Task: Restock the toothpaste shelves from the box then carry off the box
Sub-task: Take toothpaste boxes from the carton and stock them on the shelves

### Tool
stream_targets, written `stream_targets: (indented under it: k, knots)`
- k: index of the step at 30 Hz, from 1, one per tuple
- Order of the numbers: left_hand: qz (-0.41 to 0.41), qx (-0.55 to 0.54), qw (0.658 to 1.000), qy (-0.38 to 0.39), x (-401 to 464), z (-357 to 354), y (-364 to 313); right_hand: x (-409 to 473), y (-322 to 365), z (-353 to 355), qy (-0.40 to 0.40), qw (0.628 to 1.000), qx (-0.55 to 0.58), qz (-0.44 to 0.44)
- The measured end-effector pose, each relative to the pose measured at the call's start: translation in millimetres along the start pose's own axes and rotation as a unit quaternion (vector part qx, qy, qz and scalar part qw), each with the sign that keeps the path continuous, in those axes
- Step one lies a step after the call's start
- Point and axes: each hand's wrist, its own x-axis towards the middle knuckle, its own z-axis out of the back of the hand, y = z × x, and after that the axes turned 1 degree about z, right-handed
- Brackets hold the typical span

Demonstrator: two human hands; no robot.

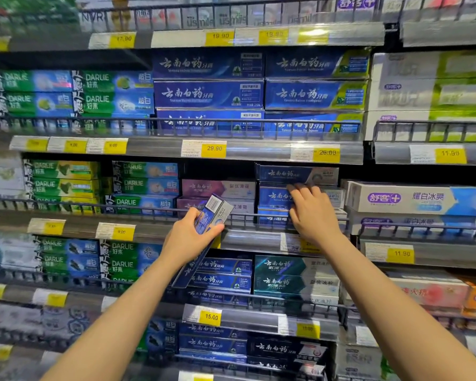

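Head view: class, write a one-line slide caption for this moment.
Left hand holds a blue toothpaste carton while the right hand touches the stacked blue cartons on the shelf.
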Motion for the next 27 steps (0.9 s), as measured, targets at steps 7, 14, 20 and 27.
stream_targets:
  k: [7, 14, 20, 27]
  knots:
    - [-0.108, 0.069, 0.984, 0.12, -8.0, -18.1, -24.6, -24.6, 28.9, 18.1, -0.005, 0.972, 0.133, 0.194]
    - [-0.135, 0.038, 0.973, 0.186, -17.7, -34.8, -40.5, -56.6, 28.0, 26.9, 0.042, 0.968, 0.143, 0.204]
    - [-0.136, -0.002, 0.968, 0.211, -24.3, -15.9, -20.3, -84.0, -6.4, 51.7, 0.112, 0.962, 0.248, -0.027]
    - [-0.075, -0.152, 0.97, 0.176, -28.4, -10.8, -31.4, -104.6, -4.6, 71.9, 0.147, 0.932, 0.296, -0.148]
